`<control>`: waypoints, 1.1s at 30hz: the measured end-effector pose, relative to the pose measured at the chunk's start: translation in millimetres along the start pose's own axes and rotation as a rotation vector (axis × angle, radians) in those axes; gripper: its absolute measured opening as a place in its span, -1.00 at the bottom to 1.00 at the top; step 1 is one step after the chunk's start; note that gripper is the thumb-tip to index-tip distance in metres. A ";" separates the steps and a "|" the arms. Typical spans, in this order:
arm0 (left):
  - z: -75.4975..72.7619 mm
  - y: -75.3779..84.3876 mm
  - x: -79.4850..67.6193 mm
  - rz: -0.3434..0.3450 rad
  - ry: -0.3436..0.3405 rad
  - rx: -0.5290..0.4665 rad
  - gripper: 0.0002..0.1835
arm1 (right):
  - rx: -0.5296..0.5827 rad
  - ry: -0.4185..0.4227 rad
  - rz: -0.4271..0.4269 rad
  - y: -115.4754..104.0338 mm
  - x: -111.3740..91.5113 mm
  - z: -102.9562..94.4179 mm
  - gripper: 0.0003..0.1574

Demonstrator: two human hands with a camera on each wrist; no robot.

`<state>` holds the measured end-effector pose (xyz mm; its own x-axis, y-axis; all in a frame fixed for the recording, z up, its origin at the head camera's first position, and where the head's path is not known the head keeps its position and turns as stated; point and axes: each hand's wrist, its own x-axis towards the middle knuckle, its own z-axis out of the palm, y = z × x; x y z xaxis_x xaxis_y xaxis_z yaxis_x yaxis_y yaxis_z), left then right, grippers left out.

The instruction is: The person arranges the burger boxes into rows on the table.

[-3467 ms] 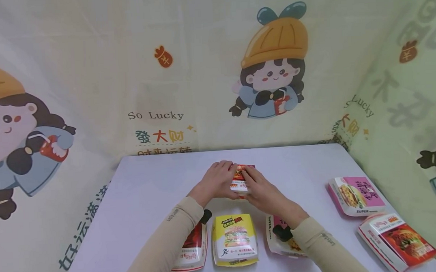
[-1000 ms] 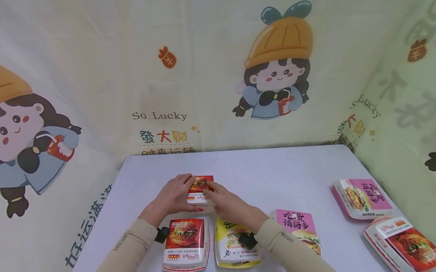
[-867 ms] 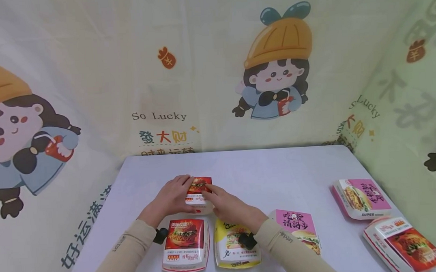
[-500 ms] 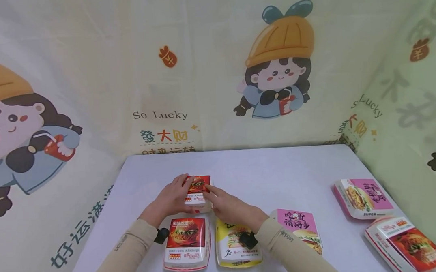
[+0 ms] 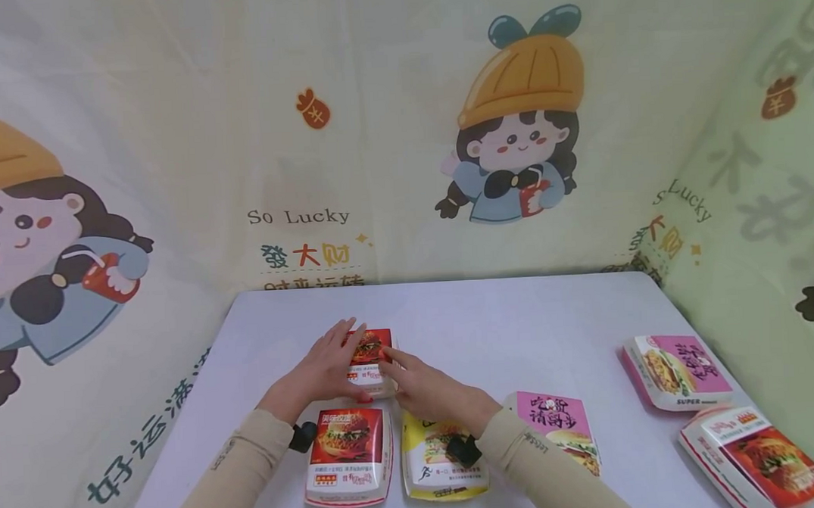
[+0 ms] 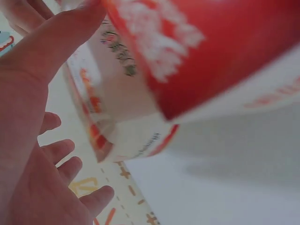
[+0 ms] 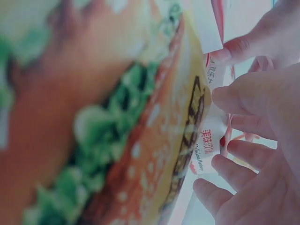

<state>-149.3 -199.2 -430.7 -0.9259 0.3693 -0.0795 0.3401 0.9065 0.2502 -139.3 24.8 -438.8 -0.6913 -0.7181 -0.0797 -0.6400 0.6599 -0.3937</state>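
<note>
A red and white burger box [image 5: 372, 352] lies flat on the table behind a row of boxes, between my hands. My left hand [image 5: 317, 373] is at its left side; in the left wrist view the thumb [image 6: 70, 35] reaches along its near side, while the other fingers are spread apart from it. My right hand [image 5: 429, 385] is at its right side, fingers loosely extended near its wall. Directly in front lies a similar red burger box [image 5: 348, 457]. Below the right wrist is a yellow burger box [image 5: 446, 476], partly hidden by that arm.
A pink burger box [image 5: 554, 422] lies right of the yellow one, partly under the right sleeve. Farther right, another pink box [image 5: 685, 367] and a tilted red box [image 5: 764, 454] lie near the edge of the white table [image 5: 505, 318]. Printed cloth [image 5: 389, 149] hangs behind.
The red and white box was carried left and slightly nearer between both hands, to behind the front red box. Over the last half second, the left fingers have lifted and spread.
</note>
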 end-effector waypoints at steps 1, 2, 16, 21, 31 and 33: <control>-1.7 1.7 0.4 0.007 0.005 0.000 0.25 | 0.001 0.004 0.001 0.2 -0.2 0.2 -0.25; -2.9 3.1 1.1 0.013 0.010 0.001 0.25 | 0.004 0.006 0.007 0.6 -0.4 0.0 -0.25; -8.6 31.7 17.3 0.047 0.009 0.018 0.17 | 0.059 0.125 0.114 17.5 -23.2 -17.0 -0.24; -6.7 42.4 23.6 0.065 0.004 0.031 0.15 | 0.068 0.185 0.124 26.8 -33.2 -22.5 -0.26; 0.3 63.9 36.1 0.107 -0.012 0.091 0.16 | 0.062 0.264 0.165 42.6 -50.5 -26.8 -0.27; 1.3 68.2 39.0 0.119 -0.010 0.090 0.15 | 0.059 0.273 0.173 46.0 -54.6 -28.3 -0.26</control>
<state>-162.0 -122.8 -417.9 -0.8767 0.4768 -0.0642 0.4611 0.8708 0.1705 -140.5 100.7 -426.6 -0.8575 -0.5054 0.0958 -0.4904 0.7469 -0.4490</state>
